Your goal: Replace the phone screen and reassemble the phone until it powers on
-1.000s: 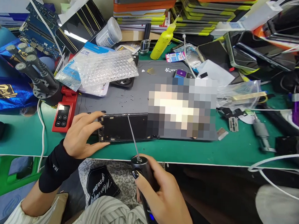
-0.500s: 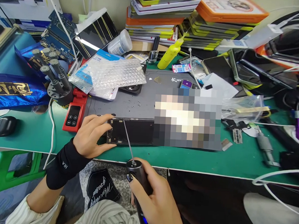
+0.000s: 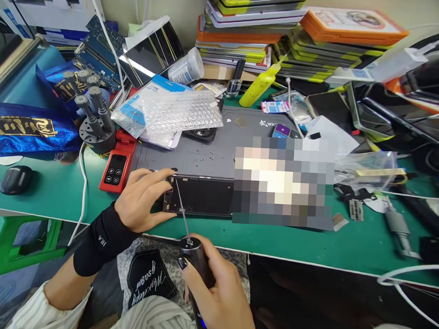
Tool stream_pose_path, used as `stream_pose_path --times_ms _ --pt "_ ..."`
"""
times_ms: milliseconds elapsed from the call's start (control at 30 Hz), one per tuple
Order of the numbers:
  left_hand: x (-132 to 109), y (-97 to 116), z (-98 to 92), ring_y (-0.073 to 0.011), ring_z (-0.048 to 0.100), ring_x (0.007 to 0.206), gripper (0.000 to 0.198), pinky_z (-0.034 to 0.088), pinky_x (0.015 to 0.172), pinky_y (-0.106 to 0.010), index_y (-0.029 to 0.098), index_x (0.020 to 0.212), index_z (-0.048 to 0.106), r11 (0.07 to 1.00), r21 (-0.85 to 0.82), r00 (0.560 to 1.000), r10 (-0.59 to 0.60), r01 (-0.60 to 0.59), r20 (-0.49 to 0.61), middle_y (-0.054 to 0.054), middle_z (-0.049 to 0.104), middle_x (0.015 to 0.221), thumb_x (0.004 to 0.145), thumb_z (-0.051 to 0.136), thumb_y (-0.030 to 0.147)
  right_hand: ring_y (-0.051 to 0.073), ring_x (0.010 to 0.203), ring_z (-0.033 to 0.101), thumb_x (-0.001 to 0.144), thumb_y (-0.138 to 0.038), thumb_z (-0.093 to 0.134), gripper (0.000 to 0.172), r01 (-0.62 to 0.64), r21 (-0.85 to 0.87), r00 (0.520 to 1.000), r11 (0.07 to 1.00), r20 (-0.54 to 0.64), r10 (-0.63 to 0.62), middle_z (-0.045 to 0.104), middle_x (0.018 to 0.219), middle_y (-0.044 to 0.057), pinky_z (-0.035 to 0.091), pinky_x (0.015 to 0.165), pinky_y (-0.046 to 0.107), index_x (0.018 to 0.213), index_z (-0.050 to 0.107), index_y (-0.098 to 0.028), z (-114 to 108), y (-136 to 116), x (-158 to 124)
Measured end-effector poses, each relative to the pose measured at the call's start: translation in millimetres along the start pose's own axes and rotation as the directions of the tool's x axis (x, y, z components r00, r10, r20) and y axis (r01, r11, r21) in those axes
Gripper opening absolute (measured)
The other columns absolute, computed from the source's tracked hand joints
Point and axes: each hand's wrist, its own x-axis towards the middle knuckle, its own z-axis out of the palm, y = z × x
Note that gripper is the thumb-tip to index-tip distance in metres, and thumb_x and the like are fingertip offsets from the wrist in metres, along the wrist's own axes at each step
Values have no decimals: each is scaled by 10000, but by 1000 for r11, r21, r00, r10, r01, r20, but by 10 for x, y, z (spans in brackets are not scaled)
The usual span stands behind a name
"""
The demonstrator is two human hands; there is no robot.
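Note:
A dark phone frame [image 3: 206,195] lies flat along the front of the grey work mat, with its right end hidden by a blurred patch. My left hand [image 3: 142,199] grips its left end, thumb on the near edge and fingers on the far edge. In my right hand [image 3: 220,292] is a black cylindrical electric tool [image 3: 196,259], with a small blue light low on its body. Its long thin metal rod [image 3: 182,207] slants across the frame, the tip by the upper left corner near my left fingertips. Whether the tip touches is unclear.
Bubble wrap [image 3: 185,108] and tiny screws [image 3: 205,156] lie on the mat [image 3: 161,156]. Left stand a red device [image 3: 116,171] and a round tool holder [image 3: 96,128]. Behind are a yellow bottle [image 3: 260,85] and stacked boxes [image 3: 233,35]. A blade [image 3: 356,210] lies right.
The rod's tip has moved left along the frame's far edge toward the upper left corner, my right hand shifting left with it. My left hand keeps its grip. The whole view has shifted slightly.

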Motion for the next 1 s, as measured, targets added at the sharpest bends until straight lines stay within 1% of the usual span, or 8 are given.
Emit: stream_pose_path --times_ms 100,200,300,433,567,633,767,1000 --pt "-6 -4 4 -222 645 975 318 442 864 -380 175 919 538 1000 -16 1000 -3 2 -6 -166 681 1143 819 653 454 165 512 591 841 -453 515 423 -11 42 1000 999 0 11 648 639 16 459 437 228 1161 623 -200 26 16 -19" --pt "-11 -6 3 -224 645 986 310 446 877 -388 178 901 540 999 -33 1000 -22 22 14 -163 680 1148 810 663 448 148 451 548 855 -469 500 428 -29 87 1000 996 4 29 617 567 -1 450 425 225 1149 623 -183 7 9 -5" --pt "-10 -1 -3 -231 641 1023 313 458 888 -392 175 920 532 998 -58 999 -37 37 8 -179 674 1153 806 673 429 145 439 538 854 -466 504 423 -31 94 1000 995 -1 31 606 543 -8 450 430 225 1135 628 -175 -18 -8 23" --pt "-14 10 -2 -250 622 1112 341 475 903 -409 176 986 498 993 -114 999 -46 44 -16 -205 653 1184 794 698 373 164 533 600 844 -441 521 409 -10 82 1000 997 4 10 655 645 24 455 447 221 1149 623 -188 7 -18 32" --pt "-29 12 26 -275 577 1202 394 477 929 -450 190 1025 468 980 -184 995 -85 75 -48 -212 621 1233 784 709 388 183 597 631 841 -441 522 408 -2 55 1000 998 -13 2 677 709 37 467 458 227 1160 617 -205 66 -34 15" --pt "-35 11 38 -273 578 1202 403 482 928 -453 197 1021 458 975 -208 994 -98 84 -57 -210 623 1226 778 716 387 190 615 638 837 -438 526 405 10 48 1000 999 -21 -9 680 712 38 475 469 231 1157 619 -207 83 -46 13" --pt "-37 14 38 -268 594 1181 395 490 915 -453 203 996 443 974 -210 995 -95 85 -39 -209 633 1210 774 723 371 198 655 650 834 -423 523 378 30 39 1000 999 -9 -29 689 742 48 485 487 233 1124 633 -207 82 -67 29" --pt "-25 14 22 -258 601 1168 417 496 911 -432 191 1021 426 985 -172 997 -47 35 -68 -225 640 1186 784 716 376 197 665 650 821 -409 531 363 36 23 999 999 4 -36 697 780 55 482 488 233 1105 631 -207 90 -81 51"
